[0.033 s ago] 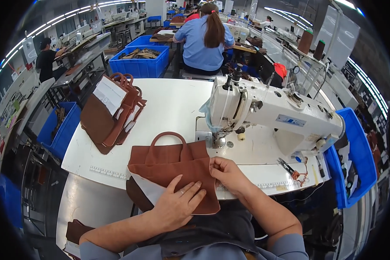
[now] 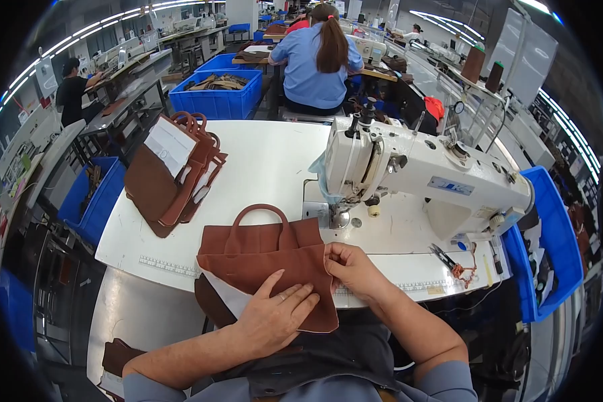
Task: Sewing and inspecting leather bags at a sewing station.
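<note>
A reddish-brown leather handbag piece with a looped handle lies at the table's front edge, its lower part hanging toward me. My left hand rests on it, fingers stretched out across the leather. At the piece's right edge, my right hand pinches the leather between thumb and fingers. A white backing and a darker brown layer show under its left side. Just beyond my right hand stands a white sewing machine, its presser foot area a little apart from the leather.
Stacked brown bag pieces with handles and a paper sheet lie at the table's left. Thread snips lie under the machine's right end. Blue bins flank the table. A person in a blue shirt sits ahead.
</note>
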Available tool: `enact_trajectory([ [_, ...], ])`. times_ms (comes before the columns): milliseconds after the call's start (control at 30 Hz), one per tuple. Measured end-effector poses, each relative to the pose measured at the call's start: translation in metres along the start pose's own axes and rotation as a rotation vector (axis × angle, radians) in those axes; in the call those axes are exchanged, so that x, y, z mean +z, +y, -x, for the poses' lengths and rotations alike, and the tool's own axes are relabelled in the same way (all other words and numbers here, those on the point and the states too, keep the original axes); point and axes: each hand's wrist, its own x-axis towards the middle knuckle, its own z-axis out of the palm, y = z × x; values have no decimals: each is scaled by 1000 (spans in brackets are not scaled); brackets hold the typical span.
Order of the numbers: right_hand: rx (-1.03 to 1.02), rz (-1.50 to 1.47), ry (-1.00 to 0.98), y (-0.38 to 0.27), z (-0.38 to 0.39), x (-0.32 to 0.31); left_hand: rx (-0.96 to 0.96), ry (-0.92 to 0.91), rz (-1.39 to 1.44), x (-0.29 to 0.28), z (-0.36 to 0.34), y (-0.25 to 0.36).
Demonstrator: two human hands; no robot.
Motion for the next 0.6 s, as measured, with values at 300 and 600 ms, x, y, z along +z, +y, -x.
enact_trajectory([
  [300, -283, 152, 163, 17, -17, -1, 17, -61, -202, -24, -7, -2],
  [600, -345, 182, 320, 26, -18, -13, -201, -59, 278, -41, 5, -17],
])
